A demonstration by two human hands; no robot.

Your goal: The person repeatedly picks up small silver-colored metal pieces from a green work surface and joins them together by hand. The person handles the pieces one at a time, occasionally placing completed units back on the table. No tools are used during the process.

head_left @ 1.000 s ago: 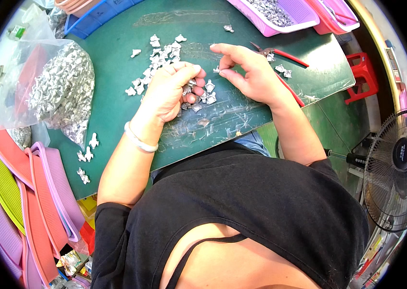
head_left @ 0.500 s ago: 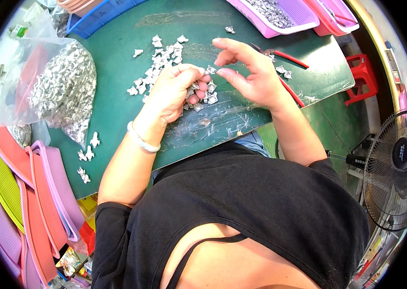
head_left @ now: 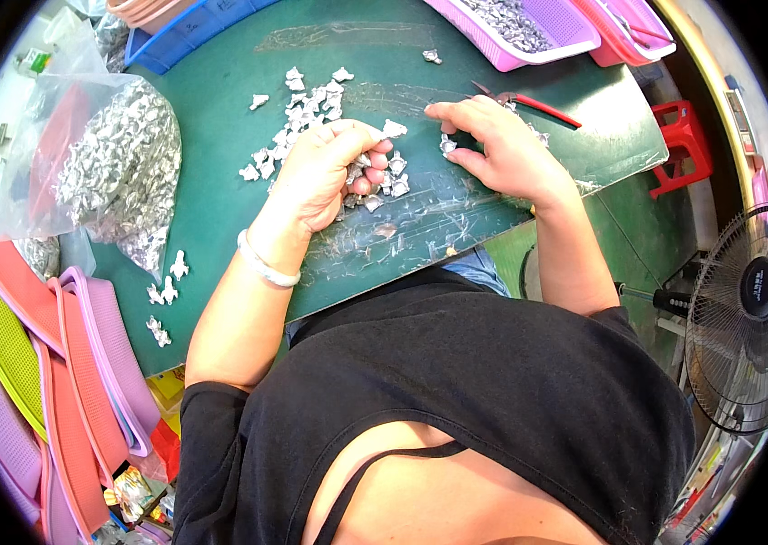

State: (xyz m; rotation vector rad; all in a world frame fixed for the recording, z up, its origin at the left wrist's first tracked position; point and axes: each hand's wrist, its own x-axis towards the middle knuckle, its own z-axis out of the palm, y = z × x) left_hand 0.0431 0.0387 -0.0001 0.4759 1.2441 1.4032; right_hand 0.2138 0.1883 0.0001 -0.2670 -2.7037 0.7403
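My left hand pinches a small silvery metal casting between thumb and forefinger, its other fingers curled over more castings beneath. To the right, my right hand has another small casting at its thumb and fingertips and appears to grip it. Beyond my left hand a loose pile of castings spreads over the green table. Red-handled pliers lie past my right hand, which hides one handle.
A clear plastic bag full of castings stands on the left. At the far right sit a pink basket of castings and a red basket; a blue crate is far left. Stacked baskets and a fan flank me.
My right hand has moved right, away from my left, and a casting now shows at its fingertips. It covers the lower plier handle. My left hand has barely moved.
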